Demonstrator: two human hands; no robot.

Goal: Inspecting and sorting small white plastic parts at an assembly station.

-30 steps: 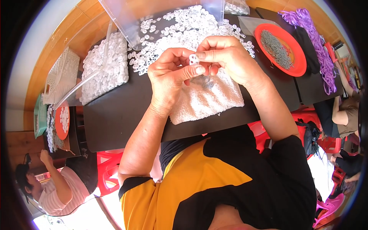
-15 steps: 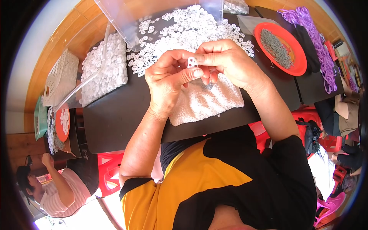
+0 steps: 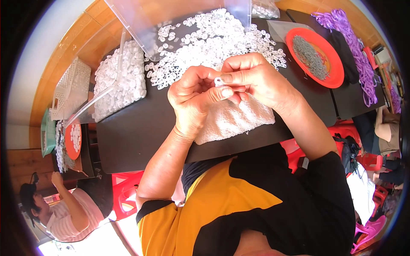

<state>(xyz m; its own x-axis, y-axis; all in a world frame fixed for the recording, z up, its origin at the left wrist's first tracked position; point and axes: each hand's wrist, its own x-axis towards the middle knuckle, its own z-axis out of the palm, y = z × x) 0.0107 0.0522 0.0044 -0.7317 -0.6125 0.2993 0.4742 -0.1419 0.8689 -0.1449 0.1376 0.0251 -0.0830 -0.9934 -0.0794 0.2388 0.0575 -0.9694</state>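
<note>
Between my fingertips is a small white plastic piece with holes (image 3: 218, 81). My left hand (image 3: 194, 96) pinches it with thumb and bent fingers. My right hand (image 3: 254, 79) closes on the same piece from the other side, its thumb and forefinger at the piece's edge. Part of the piece is hidden by the fingers. Under my hands a folded white cloth (image 3: 239, 123) lies on the dark table (image 3: 136, 141). Just beyond my hands spreads a loose heap of similar white pieces (image 3: 213, 45).
An orange-red plate (image 3: 334, 72) of small grey metal parts (image 3: 309, 55) stands at right, near purple ribbons (image 3: 363, 55). A clear bin (image 3: 183, 17) stands at the back; white pieces fill another container (image 3: 119, 81) at left. Another person (image 3: 70, 209) sits at lower left.
Both hands have come slightly lower in the view, still together on the white piece. Less of the piece shows between the fingers. The whole scene has shifted a little down and right.
</note>
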